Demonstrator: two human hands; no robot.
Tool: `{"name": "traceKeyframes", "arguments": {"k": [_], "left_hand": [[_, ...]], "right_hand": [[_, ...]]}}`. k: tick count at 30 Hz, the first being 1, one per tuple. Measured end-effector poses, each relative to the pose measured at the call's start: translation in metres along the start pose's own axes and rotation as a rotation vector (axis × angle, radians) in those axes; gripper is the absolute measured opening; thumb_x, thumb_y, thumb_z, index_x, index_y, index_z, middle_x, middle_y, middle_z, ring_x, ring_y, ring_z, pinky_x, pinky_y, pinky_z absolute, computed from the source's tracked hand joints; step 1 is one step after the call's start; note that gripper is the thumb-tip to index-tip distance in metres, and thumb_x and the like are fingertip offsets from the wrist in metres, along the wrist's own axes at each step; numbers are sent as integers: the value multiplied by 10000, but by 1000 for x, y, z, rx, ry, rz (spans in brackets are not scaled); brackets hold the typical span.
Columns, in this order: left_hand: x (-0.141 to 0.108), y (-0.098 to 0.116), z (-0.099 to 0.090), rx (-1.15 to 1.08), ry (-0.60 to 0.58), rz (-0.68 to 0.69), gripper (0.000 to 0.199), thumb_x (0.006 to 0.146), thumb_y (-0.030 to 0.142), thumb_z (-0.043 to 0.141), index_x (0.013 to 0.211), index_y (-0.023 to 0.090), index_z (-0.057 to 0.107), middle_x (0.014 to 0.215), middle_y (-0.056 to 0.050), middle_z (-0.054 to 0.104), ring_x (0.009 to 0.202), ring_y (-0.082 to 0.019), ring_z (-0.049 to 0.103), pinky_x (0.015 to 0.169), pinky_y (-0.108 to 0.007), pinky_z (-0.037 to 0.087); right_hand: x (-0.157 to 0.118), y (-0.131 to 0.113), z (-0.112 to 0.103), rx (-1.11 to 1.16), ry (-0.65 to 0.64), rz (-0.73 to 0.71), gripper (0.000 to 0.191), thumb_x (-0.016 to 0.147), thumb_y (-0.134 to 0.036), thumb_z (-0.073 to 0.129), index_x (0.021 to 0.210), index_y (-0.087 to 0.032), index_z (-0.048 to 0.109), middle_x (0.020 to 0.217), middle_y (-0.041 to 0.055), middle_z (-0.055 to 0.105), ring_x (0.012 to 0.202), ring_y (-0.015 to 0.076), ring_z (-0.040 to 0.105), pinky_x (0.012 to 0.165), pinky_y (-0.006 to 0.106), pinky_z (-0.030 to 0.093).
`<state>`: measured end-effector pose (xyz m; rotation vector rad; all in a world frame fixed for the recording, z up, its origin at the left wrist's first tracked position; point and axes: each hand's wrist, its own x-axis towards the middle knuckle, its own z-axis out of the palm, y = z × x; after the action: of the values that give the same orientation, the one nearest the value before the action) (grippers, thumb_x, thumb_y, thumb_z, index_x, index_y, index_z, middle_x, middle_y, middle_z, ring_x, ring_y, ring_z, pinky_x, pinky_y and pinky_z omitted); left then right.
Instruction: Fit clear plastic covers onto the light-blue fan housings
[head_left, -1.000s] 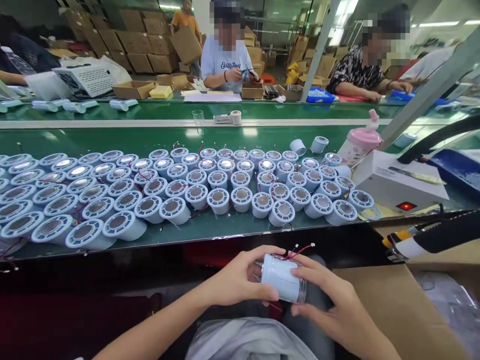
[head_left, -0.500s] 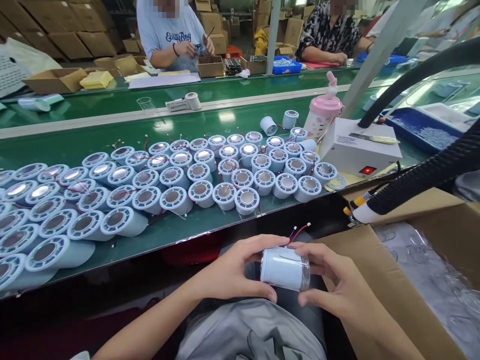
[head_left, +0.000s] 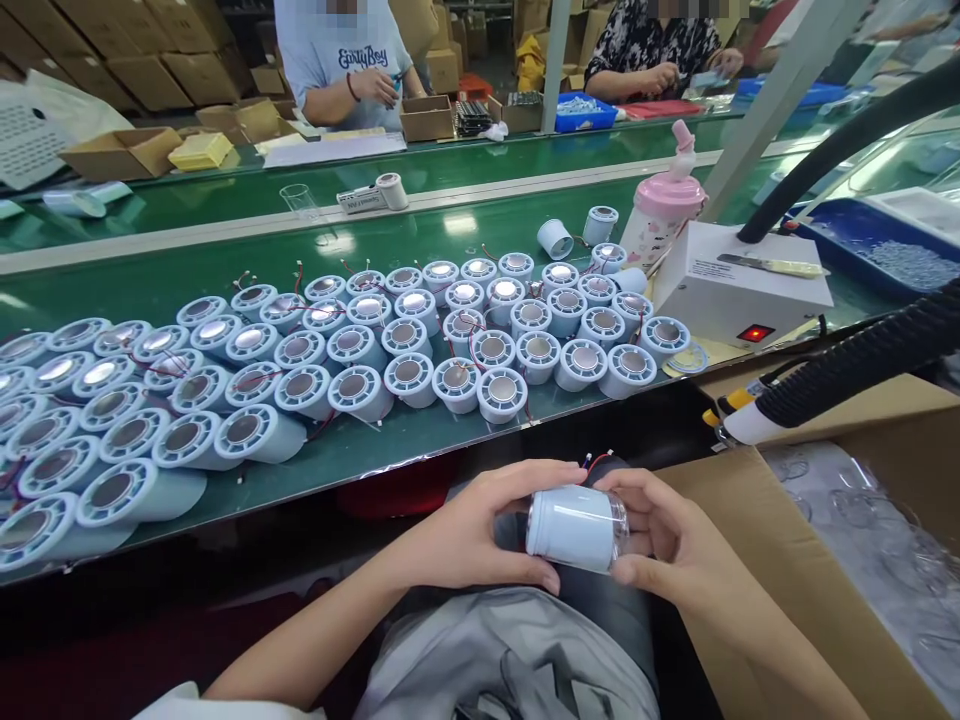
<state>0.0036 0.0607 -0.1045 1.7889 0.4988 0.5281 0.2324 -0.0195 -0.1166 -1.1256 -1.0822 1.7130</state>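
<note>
Between my two hands, above my lap, lies a light blue cylindrical housing on its side. A clear plastic cup is around its right end. My left hand grips the housing's left end, thumb below and fingers above. My right hand holds the cup's right end between thumb and fingers. Thin red and dark wires with small white connectors stick up behind the housing. Many similar blue housings with round metallic discs stand in rows on the green bench.
An open cardboard box of clear plastic cups sits at my right. Above it hangs a black hose with a nozzle. A white box with a red switch and a pink-lidded cup stand on the bench. Two people work opposite.
The housing has turned slightly in my hands, and its wires now show less. My right hand has shifted toward the cup's end. The whole view has moved a little.
</note>
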Motion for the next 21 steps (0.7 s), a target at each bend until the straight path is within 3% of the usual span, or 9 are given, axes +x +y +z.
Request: {"name": "traceKeyframes", "arguments": {"k": [11,16,21], "left_hand": [[-4,2,0,27,12,57,808,651,199,836,1368,300,476,1402,-65,529,1302,-241,481,1088,-351,383],[-4,1,-1,24,-3,81,832,644,183,840,1372,329,465,1406,-50,526,1311,-234,472,1091,-347,381],[-4,1,0,7,-7,107,862,627,160,848,1374,348,460,1411,-48,522,1314,-240,471,1090,-360,386]], "right_hand": [[9,2,11,129,5,104,453,793,-529,705,1013,-197,490,784,-11,651,613,128,664,549,217,545],[12,6,14,153,30,162,479,815,-622,613,920,-175,480,601,-15,638,464,129,639,409,170,493],[12,6,18,242,15,233,525,795,-698,571,838,-187,460,545,-17,621,405,123,611,343,138,447]]}}
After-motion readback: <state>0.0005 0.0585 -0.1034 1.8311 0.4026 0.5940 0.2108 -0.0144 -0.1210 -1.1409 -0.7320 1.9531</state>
